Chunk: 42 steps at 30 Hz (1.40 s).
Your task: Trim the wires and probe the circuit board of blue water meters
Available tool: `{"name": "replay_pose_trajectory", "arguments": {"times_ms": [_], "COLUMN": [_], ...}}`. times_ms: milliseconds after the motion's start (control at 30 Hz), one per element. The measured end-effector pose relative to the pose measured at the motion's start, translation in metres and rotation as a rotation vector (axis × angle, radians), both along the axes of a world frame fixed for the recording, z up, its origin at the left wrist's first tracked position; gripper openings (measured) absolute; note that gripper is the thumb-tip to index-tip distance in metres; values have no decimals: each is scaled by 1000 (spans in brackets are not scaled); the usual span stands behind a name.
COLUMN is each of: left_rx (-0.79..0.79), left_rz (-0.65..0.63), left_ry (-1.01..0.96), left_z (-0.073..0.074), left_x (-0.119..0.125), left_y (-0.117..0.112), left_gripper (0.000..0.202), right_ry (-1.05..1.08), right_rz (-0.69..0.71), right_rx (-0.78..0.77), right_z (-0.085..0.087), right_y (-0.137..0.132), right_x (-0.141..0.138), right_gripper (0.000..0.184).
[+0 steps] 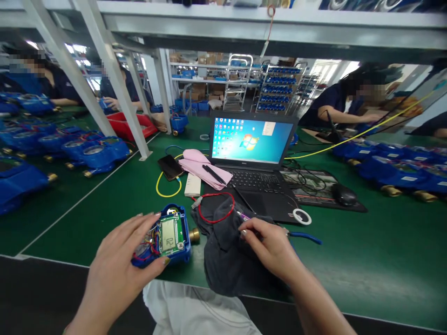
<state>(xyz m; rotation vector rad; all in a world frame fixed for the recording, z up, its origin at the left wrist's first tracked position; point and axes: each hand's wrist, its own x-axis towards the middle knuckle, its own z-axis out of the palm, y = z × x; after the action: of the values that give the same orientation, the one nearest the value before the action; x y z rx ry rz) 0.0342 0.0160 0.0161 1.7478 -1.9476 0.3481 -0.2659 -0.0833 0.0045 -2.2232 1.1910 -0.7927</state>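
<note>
My left hand (120, 258) is wrapped round a blue meter (186, 251) at the table's front edge, thumb on the near side and fingers on the far side. Its housing is uncovered, showing a green circuit board with a small display (168, 234) and coloured wires. A brass fitting (194, 235) juts out to the right. My right hand (268, 244) is closed in a pinch above a dark grey cloth (226, 265); what the fingertips hold is hidden. Just beyond them shows a slim purple tool with a metal tip (243, 216). Blue tool handles (307, 237) stick out beside the wrist.
Behind the cloth stands an open laptop (251, 144), with a mouse (344, 194) to its right. A red cable (223, 218), a phone (170, 167), pink papers (206, 170) and a white tape roll (302, 217) lie around it. Blue meters (96, 153) line both sides. Co-workers sit beyond.
</note>
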Motion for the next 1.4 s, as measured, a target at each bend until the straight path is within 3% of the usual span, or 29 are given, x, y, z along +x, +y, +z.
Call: {"name": "replay_pose_trajectory", "arguments": {"times_ms": [167,300,400,500,600,700,800,900,1000,1100,1167,1300,1400], "left_rx": [20,35,85,140,73,-58,-58,41,196,298,270,108,38], "left_rz": [12,17,19,16,47,81,81,-5,-111,-135,-88,37,38], "left_ry": [23,46,71,108,179,290,456,690,969,1195,1213,951,765], "left_z": [4,6,6,8,18,37,57,68,69,66,64,63,61], "left_x": [-4,-7,-6,-5,-12,-32,-56,-74,-82,-85,-85,-87,-90], "left_y": [0,2,5,8,13,17,18,17,14,13,13,15,17], "left_gripper": [61,60,62,76,83,58,33,29,27,26,24,20,20], "right_ry": [324,409,401,285,106,-235,-552,-629,-622,-602,-676,-765,-625], "right_rz": [191,219,225,235,234,268,359,440,495,549,517,503,589], "right_rx": [-71,-106,-148,-229,-326,-469,-546,-537,-542,-468,-307,103,258], "right_z": [19,3,-10,-7,10,31,48,55,55,52,51,58,64], "right_y": [-44,-78,-87,-81,-62,-38,-17,-7,-2,4,9,15,11], "right_x": [70,110,119,114,106,99,95,93,91,89,89,90,91], "right_gripper": [22,28,24,20,22,20,20,31,37,39,34,12,17]}}
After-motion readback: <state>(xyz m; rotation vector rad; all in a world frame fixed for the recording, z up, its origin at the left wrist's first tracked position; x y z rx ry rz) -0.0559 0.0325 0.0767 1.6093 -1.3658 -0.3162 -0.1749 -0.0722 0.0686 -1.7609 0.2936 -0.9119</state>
